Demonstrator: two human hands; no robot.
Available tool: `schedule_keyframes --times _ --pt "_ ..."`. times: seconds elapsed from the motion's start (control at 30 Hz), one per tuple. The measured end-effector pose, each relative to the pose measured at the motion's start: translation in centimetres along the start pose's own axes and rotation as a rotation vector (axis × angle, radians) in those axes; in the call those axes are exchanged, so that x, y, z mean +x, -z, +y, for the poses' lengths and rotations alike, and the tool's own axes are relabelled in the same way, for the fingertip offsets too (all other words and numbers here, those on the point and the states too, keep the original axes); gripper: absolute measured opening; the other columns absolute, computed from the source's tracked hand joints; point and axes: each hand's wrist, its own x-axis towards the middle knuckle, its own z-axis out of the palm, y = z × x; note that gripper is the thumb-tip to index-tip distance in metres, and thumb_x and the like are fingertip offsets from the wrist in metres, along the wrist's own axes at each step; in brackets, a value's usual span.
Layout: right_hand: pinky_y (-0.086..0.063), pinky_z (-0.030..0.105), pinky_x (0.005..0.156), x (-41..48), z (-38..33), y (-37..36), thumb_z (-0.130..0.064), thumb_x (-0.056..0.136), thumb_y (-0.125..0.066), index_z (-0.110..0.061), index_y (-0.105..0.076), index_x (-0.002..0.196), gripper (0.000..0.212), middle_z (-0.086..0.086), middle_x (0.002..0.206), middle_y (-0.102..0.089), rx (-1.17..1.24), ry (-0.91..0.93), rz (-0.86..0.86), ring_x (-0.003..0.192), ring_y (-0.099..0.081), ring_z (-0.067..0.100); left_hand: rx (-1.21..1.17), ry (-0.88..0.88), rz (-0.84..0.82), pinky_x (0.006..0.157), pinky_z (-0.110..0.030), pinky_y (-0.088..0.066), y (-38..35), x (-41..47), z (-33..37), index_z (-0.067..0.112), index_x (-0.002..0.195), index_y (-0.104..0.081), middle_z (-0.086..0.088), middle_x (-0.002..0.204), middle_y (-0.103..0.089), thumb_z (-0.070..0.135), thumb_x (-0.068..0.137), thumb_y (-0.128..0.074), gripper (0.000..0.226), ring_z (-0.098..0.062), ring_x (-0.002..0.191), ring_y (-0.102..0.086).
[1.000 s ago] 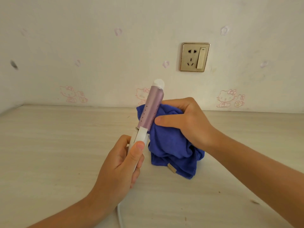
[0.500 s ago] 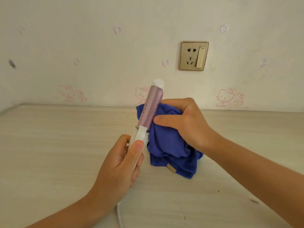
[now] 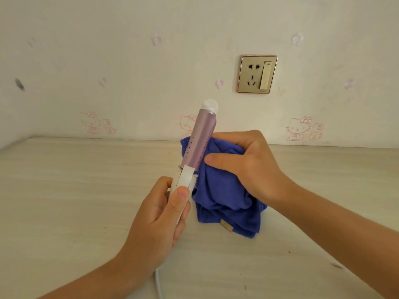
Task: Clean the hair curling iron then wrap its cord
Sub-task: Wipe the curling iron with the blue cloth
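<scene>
The curling iron [image 3: 199, 140] has a pink-purple barrel, a white tip and a white handle. It stands nearly upright, tilted slightly right. My left hand [image 3: 160, 214] grips the white handle from below. My right hand [image 3: 248, 167] holds a bunched blue cloth [image 3: 224, 197] pressed against the right side of the lower barrel, thumb near the barrel. The white cord [image 3: 158, 283] leaves below my left hand and runs off the bottom edge; its plug is out of view.
A pale wooden tabletop [image 3: 64, 201] stretches under both hands. The wall behind carries a gold socket with a switch [image 3: 257, 74] and pink cartoon stickers [image 3: 302, 129]. The cloth's lower folds hang just over the table.
My right hand and the cloth have slid slightly down the barrel toward the handle. The left hand keeps the iron almost still.
</scene>
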Motion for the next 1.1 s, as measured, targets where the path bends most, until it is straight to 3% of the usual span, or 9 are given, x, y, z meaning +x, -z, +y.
schedule_keyframes --times 0.13,0.3,0.4,0.63,0.77,0.9,1.1 --pt "-0.061 0.025 0.08 0.5 -0.3 0.5 0.009 0.087 -0.068 -0.013 -0.081 0.104 0.031 0.003 0.094 -0.081 -0.069 0.018 0.063 0.091 -0.077 0.019 -0.007 0.009 -0.007 0.038 -0.026 -0.032 -0.1 0.3 0.1 0.019 0.092 -0.058 -0.01 0.069 -0.052 0.06 0.09 -0.056 0.041 -0.015 0.041 -0.036" --pt "-0.058 0.019 0.073 1.9 -0.8 1.9 0.004 0.088 -0.066 -0.019 -0.082 0.093 0.028 0.0 0.087 -0.08 -0.051 0.052 0.335 0.085 -0.075 0.009 0.003 0.027 -0.012 0.039 -0.029 -0.03 0.1 0.3 0.0 0.02 0.088 -0.055 -0.009 0.067 -0.051 0.062 0.09 -0.055 0.042 -0.017 0.04 -0.036" --pt "-0.055 0.014 0.073 2.1 -0.6 2.5 0.0 0.09 -0.066 -0.025 -0.081 0.091 0.03 -0.007 0.086 -0.079 -0.095 0.05 0.381 0.084 -0.074 0.006 -0.002 0.064 -0.04 0.038 -0.028 -0.033 0.1 0.5 0.3 0.021 0.088 -0.057 -0.007 0.066 -0.053 0.064 0.087 -0.058 0.043 -0.017 0.041 -0.037" --pt "-0.055 0.013 0.07 3.1 0.4 4.9 -0.013 0.088 -0.07 -0.034 -0.078 0.088 0.022 -0.013 0.087 -0.078 -0.064 -0.108 0.637 0.081 -0.072 0.001 -0.18 0.248 -0.049 0.038 -0.023 -0.03 0.7 1.2 1.4 0.003 0.101 -0.057 -0.013 0.065 -0.056 0.063 0.083 -0.058 0.062 -0.015 0.034 -0.037" --pt "-0.055 0.012 0.068 2.7 1.3 4.4 -0.013 0.09 -0.07 -0.032 -0.078 0.089 0.021 -0.011 0.088 -0.078 -0.064 -0.163 0.568 0.08 -0.073 0.001 -0.577 0.427 -0.207 0.033 -0.019 -0.035 1.6 2.6 2.9 0.011 0.108 -0.068 -0.011 0.062 -0.051 0.058 0.088 -0.058 0.052 -0.013 0.031 -0.037" --pt "-0.056 0.014 0.07 2.6 1.1 3.3 -0.011 0.092 -0.069 -0.025 -0.078 0.095 0.017 -0.007 0.091 -0.078 -0.068 -0.127 0.473 0.085 -0.074 0.007 -0.954 0.547 -0.399 0.033 -0.021 -0.035 3.1 3.4 3.1 0.006 0.119 -0.063 -0.007 0.063 -0.048 0.054 0.101 -0.05 0.054 -0.011 0.036 -0.035" --pt "-0.055 0.014 0.072 2.2 1.3 2.7 -0.007 0.094 -0.068 -0.02 -0.078 0.098 0.017 -0.006 0.093 -0.078 -0.08 -0.126 0.417 0.085 -0.073 0.006 -1.073 0.56 -0.635 0.039 -0.023 -0.037 3.2 3.3 3.0 0.004 0.127 -0.045 -0.004 0.07 -0.037 0.056 0.105 -0.032 0.058 -0.013 0.044 -0.037"
